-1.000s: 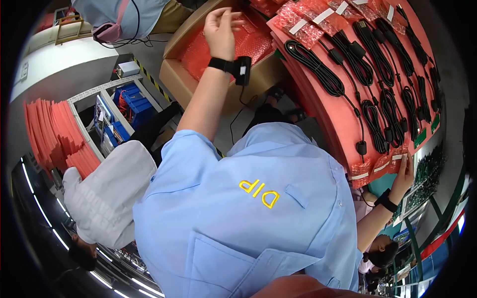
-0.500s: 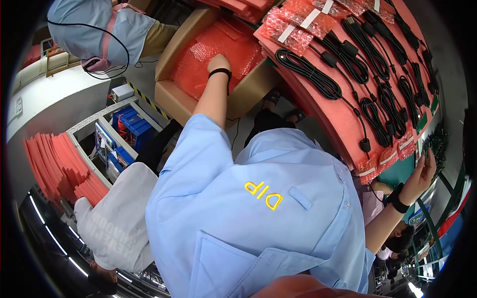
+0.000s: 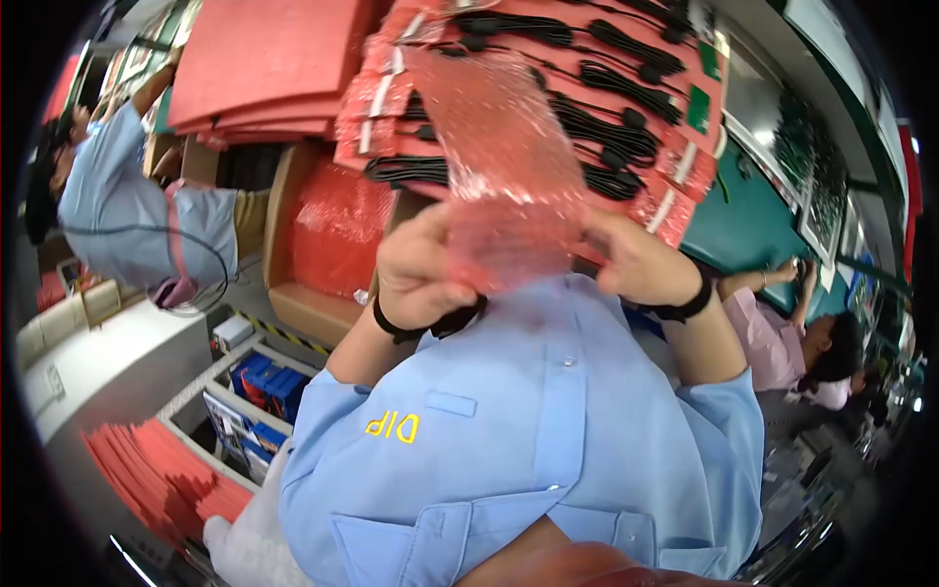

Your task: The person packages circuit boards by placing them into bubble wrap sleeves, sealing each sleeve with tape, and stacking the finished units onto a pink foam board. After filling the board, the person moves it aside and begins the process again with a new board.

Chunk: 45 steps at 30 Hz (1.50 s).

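Observation:
A pink, see-through bubble-wrap bag [image 3: 514, 157] is held up before my chest, its long side reaching away from me. My left hand [image 3: 419, 269] grips its near left edge, with the thumb on top and the other fingers partly hidden. On the opposite edge, my right hand [image 3: 641, 256] has closed its thumb and fingers around the film. Behind the bag lie coiled black cables [image 3: 406, 171] on a pink foam sheet, partly covered by it. A small dark thing beside my left wrist is too unclear to name.
A cardboard box [image 3: 318, 311] lined with pink bubble wrap stands left of my left hand. Stacked pink foam sheets [image 3: 269, 64] lie beyond it. One co-worker [image 3: 137, 196] stands at far left; another [image 3: 778, 328] sits at right by a green table mat [image 3: 729, 230].
My left hand has come out of the cardboard box, and my right hand has moved in from the far right. Both now hold the bubble-wrap bag. My view has turned.

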### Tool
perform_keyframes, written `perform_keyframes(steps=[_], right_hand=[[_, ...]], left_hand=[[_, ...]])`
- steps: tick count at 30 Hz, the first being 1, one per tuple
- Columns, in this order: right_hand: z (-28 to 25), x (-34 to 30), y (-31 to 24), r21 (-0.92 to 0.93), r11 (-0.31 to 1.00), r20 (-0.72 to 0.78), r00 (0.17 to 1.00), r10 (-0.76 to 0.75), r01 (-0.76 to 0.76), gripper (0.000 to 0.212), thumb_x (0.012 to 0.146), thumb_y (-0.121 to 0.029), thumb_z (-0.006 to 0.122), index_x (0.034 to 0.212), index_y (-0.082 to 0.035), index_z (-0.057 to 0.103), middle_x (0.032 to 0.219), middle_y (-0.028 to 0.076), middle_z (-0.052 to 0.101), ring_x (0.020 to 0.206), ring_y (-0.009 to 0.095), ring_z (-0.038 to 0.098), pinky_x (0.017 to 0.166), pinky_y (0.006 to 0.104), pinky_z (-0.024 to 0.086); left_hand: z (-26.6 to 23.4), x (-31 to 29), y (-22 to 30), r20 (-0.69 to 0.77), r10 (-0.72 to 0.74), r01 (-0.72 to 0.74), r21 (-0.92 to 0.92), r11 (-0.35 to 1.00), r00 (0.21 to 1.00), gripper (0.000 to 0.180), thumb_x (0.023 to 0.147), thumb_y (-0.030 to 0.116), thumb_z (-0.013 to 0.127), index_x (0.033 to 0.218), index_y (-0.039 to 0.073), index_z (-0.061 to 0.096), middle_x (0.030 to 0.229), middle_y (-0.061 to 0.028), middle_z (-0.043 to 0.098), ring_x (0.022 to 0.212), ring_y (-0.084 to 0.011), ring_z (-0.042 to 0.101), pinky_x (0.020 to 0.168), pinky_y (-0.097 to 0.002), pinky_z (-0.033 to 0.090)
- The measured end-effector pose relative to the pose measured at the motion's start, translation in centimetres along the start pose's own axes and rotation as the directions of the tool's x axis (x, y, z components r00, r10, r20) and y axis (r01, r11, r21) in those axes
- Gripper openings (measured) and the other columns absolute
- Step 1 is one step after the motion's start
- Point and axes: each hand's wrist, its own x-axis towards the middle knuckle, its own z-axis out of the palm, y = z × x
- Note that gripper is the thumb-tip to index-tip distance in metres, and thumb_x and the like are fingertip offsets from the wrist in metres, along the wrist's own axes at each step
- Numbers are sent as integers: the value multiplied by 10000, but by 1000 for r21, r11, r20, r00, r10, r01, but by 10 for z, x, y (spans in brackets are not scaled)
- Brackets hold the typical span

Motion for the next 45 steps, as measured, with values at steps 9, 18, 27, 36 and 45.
perform_keyframes(steps=[9,18,27,36,45], right_hand=[[-39,-47,-20,-83,996,-564,823,-74,33,172,839,-123,685,950,2,644,892,26,674,779,90,618,716,234,485],[-235,-43,7,-921,320,-350,836,-422,-224,395,742,-194,752,1072,-19,624,938,117,612,877,234,609,787,317,486],[-263,-21,-22,-926,205,-343,934,-102,-318,602,645,-351,787,1118,-27,605,1122,166,556,1044,316,542,908,362,444],[-208,-39,-50,-960,220,-188,981,-48,-173,591,632,-371,786,1085,-31,617,1221,177,520,1111,329,517,944,377,425],[-201,-51,-40,-957,203,-232,967,-104,-208,560,640,-313,782,1112,-59,618,1256,178,499,1147,347,489,976,385,400]], left_hand=[[82,65,-47,204,-298,288,78,955,933,333,834,128,672,1132,2,595,1169,-123,598,1032,-225,589,918,-304,429],[90,101,-87,-148,-785,506,-690,518,602,227,921,106,490,1101,-19,549,1047,-120,632,933,-243,632,854,-366,509],[115,121,-140,328,-884,731,-682,23,334,262,930,114,424,1114,-46,519,1018,-165,627,915,-278,640,832,-423,534],[128,157,-175,386,-791,725,-681,103,474,372,942,177,339,1197,-62,466,1141,-199,575,1008,-314,609,910,-463,493],[132,159,-180,403,-790,746,-658,101,462,367,974,227,422,1207,-55,455,1149,-195,572,993,-299,618,902,-434,513]])
